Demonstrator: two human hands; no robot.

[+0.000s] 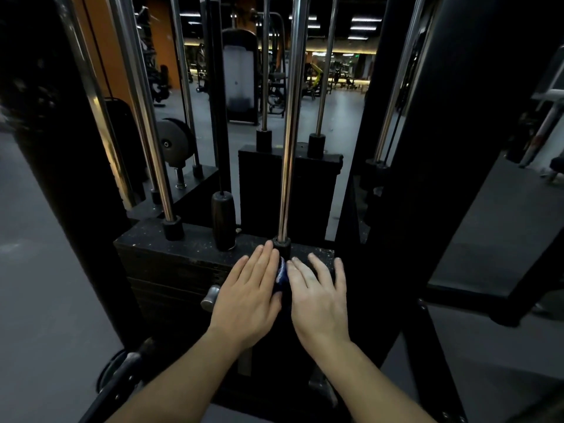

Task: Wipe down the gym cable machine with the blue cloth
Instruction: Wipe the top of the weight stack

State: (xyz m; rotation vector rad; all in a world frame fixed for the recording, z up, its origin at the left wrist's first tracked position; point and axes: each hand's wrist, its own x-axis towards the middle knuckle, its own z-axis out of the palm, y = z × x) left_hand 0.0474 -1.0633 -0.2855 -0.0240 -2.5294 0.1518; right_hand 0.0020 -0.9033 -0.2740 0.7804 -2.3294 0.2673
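Note:
The black weight stack [158, 248] of the cable machine fills the middle of the view, its top speckled with dust. A chrome guide rod [290, 132] rises from a black collar just beyond my fingertips. My left hand [250, 297] and my right hand [317, 297] lie flat side by side on the near right corner of the stack top, fingers straight. A sliver of the blue cloth [281, 273] shows in the gap between them; the rest is hidden under my palms.
A second chrome rod [143, 117] and a black cable stop [223, 221] stand on the stack's left. The silver selector pin [210, 297] juts out by my left hand. A thick black upright [442, 148] stands at right. A second weight stack [290, 184] sits behind.

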